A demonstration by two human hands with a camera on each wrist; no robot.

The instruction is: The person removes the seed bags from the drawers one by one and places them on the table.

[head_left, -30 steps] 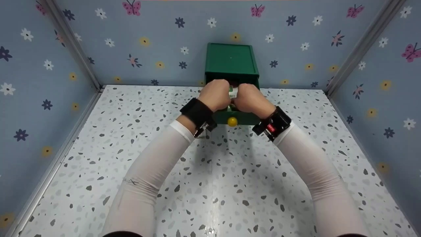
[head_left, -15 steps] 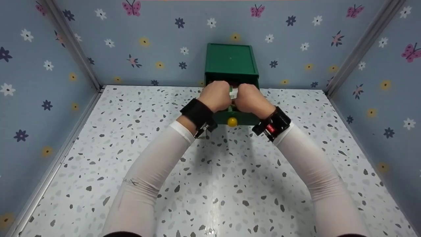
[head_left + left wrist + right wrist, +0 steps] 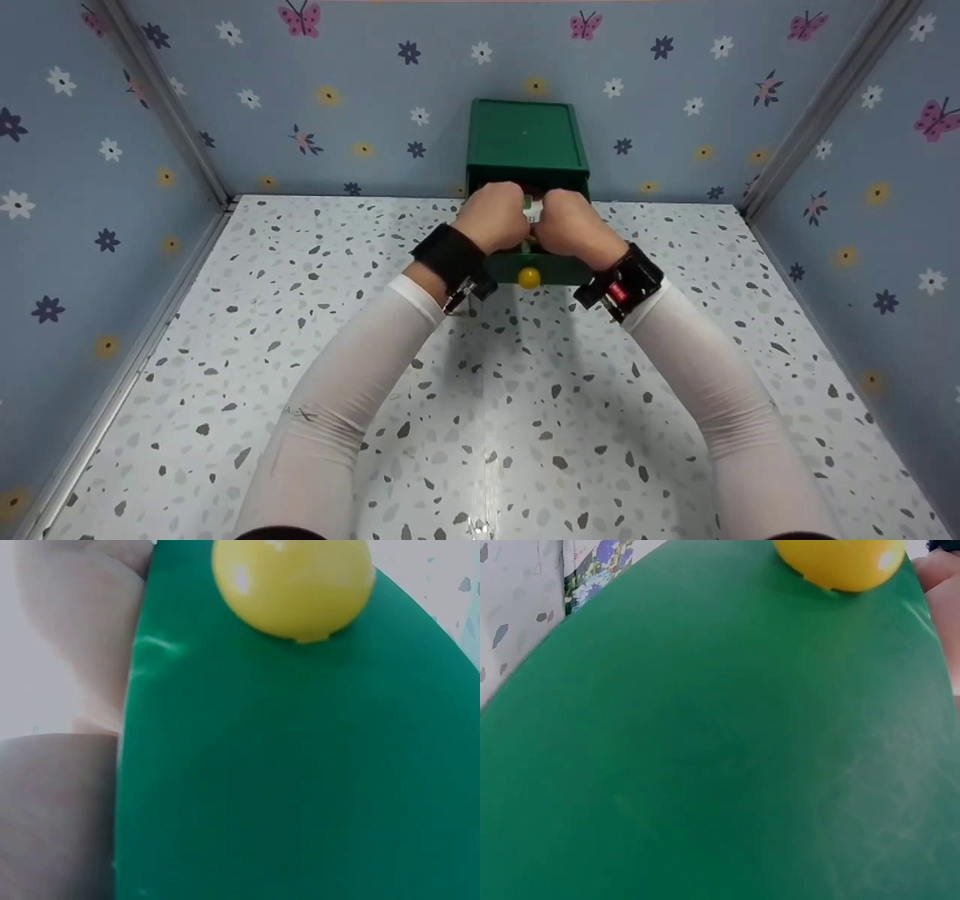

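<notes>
Yellow knob [image 3: 529, 277] on the green drawer's [image 3: 564, 273] front, left hand [image 3: 491, 219] and right hand [image 3: 574, 229] just behind that front, fingers hidden so can't tell their grip. White-and-green item [image 3: 533, 211] between them, in or over the drawer. Green cabinet [image 3: 527, 135] behind.

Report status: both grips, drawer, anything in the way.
Left grip, right grip: side by side at drawer, hold unclear. Drawer: open, white item visible between grips. In the way: grips block view inside.

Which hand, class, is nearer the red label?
Right: the right hand is just beyond the red label on its wristband; the left hand is farther left, at the green drawer.
</notes>
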